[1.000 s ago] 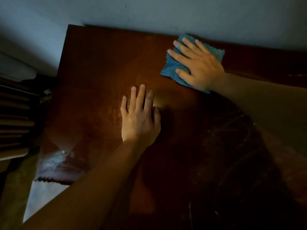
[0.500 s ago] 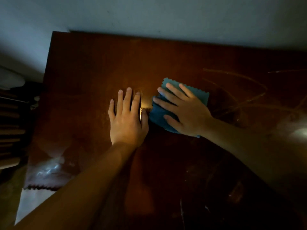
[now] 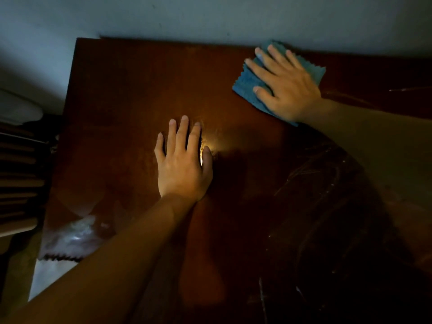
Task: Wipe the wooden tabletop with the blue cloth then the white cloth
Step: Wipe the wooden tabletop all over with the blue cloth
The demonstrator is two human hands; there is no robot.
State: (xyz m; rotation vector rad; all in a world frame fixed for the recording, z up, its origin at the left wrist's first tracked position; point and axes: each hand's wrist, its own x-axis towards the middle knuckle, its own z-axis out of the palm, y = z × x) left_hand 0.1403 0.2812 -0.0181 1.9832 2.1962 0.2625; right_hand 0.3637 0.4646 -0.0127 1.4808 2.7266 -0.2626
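Note:
The dark reddish wooden tabletop (image 3: 121,94) fills most of the dim view. My right hand (image 3: 286,86) lies flat with spread, straight fingers on the blue cloth (image 3: 245,86), pressing it to the table close to the far edge by the wall. My left hand (image 3: 183,162) rests palm down on the bare wood near the middle, fingers straight, holding nothing. A white cloth (image 3: 70,239) with a zigzag edge lies at the near left edge of the table, partly hidden by my left forearm.
A pale wall (image 3: 210,17) runs along the table's far edge. Slatted dark furniture (image 3: 18,183) stands left of the table. Faint streaks mark the wood at the right (image 3: 327,183). A small bright glare (image 3: 208,146) sits beside my left thumb.
My right hand has slid the blue cloth from beside my left hand away to the far right, up against the wall edge. My left hand has stayed flat in place.

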